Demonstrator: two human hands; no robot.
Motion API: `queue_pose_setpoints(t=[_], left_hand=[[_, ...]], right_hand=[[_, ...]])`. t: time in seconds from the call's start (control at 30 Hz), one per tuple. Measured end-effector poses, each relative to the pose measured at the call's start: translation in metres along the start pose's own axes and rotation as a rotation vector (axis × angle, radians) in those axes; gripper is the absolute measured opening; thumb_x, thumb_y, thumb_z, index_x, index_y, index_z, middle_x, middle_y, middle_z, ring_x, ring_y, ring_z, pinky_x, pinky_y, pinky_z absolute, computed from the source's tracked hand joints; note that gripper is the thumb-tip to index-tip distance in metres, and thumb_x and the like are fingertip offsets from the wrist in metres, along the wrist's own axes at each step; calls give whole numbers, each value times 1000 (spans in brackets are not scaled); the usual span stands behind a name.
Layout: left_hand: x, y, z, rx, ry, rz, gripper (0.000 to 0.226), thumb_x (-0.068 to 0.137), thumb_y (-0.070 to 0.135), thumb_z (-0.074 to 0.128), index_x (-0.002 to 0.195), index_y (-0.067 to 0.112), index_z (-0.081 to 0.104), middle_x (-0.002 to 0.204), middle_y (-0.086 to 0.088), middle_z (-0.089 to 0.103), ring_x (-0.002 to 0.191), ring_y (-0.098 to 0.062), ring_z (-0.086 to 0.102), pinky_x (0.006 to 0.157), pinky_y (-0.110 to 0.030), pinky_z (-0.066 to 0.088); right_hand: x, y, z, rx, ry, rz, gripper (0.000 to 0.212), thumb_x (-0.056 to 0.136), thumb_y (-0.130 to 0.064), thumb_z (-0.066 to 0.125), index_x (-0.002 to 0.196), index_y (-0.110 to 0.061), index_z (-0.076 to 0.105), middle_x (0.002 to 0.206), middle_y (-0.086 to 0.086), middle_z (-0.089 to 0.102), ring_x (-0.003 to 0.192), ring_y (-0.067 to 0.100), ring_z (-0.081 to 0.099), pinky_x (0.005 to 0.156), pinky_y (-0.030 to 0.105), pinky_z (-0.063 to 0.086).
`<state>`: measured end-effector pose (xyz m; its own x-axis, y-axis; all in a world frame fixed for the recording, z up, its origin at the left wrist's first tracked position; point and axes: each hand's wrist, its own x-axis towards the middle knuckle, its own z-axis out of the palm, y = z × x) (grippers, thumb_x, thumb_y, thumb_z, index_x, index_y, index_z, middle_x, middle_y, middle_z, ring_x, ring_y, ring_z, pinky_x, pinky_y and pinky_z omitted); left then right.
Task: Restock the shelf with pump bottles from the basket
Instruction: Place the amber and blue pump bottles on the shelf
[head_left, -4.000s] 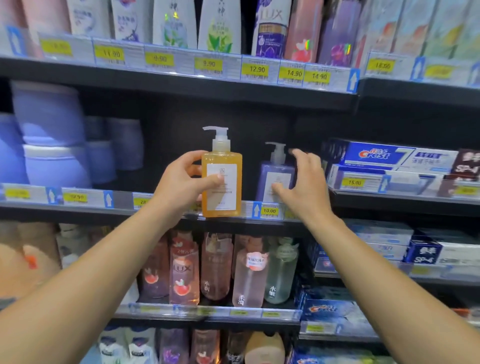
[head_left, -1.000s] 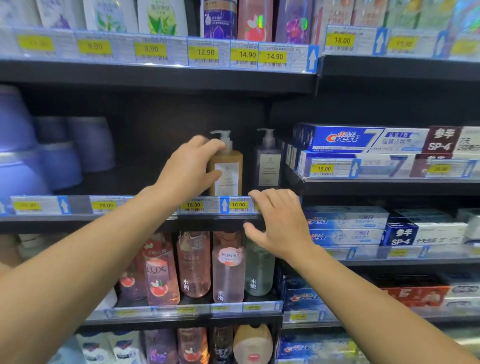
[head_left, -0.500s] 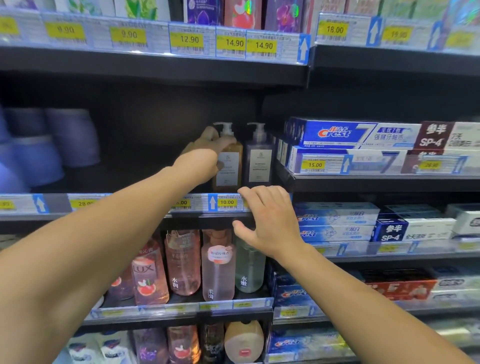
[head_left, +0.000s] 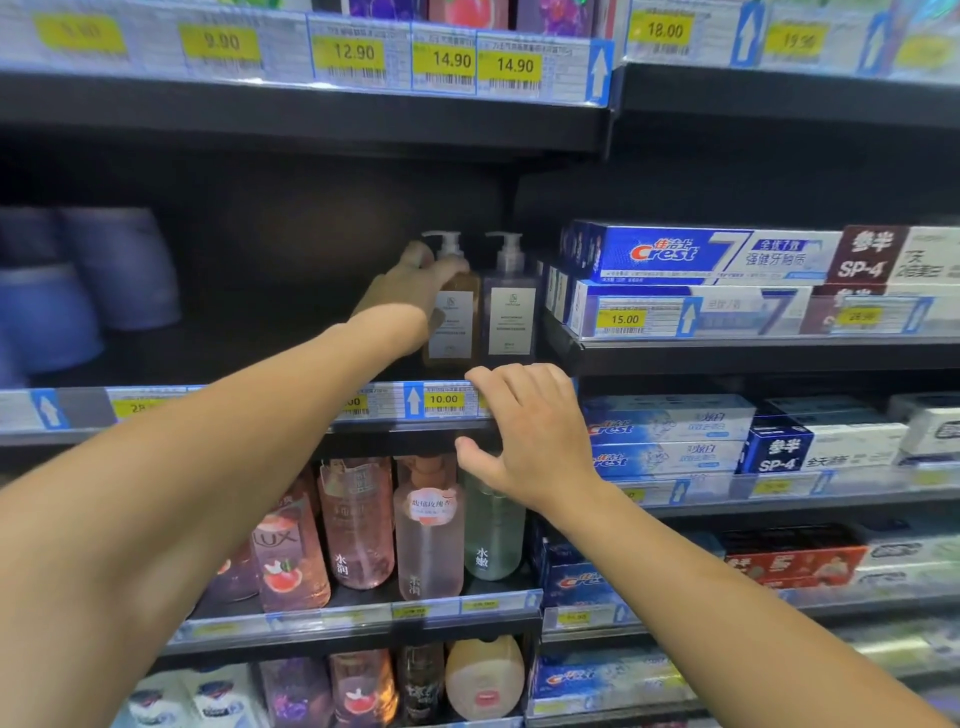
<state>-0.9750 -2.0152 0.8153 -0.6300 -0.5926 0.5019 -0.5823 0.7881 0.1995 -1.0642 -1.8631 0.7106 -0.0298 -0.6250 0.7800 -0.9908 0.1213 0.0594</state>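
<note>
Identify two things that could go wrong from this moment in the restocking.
1. The left hand grips the amber pump bottle right beside the lavender pump bottle; a sideways nudge might topple it.
2. The right hand rests on the shelf edge, so its fingers might dislodge the price labels.

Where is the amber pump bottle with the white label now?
The amber pump bottle with the white label stands deep on the middle shelf, left of the grey pump bottle, with the left hand gripping it.
</note>
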Motion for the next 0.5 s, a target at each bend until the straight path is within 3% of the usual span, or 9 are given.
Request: queue_pose_setpoints(t=[0.27,0.4,0.5], left_hand=[[-6,-3,-11,4,-46,14,70,88,18,67,147,38,33,150,-4,33,131,-31,44,102,-45,45],[-33,-17,-25,20,10,81,65,88,29,66,147,28,37,137,-5,53,119,-26,55,91,-35,50],[-66,-34,-33,-13,92,100,62,88,36,65,145,24,42,140,-3,54,125,-21,54,101,-38,48]], right_hand=[[1,-3,-5,9,-38,4,57,76,-50,60,122,-17,55,106,-3,58,100,19,51,101,34,29],[-1,-12,-9,-27,-104,41,65,79,-46,60,134,-15,49,126,1,55,124,23,45,117,44,20],[-5,-27,-15,-25,-140,102,69,84,-42,60,144,-15,40,144,3,44,139,26,31,120,45,10]])
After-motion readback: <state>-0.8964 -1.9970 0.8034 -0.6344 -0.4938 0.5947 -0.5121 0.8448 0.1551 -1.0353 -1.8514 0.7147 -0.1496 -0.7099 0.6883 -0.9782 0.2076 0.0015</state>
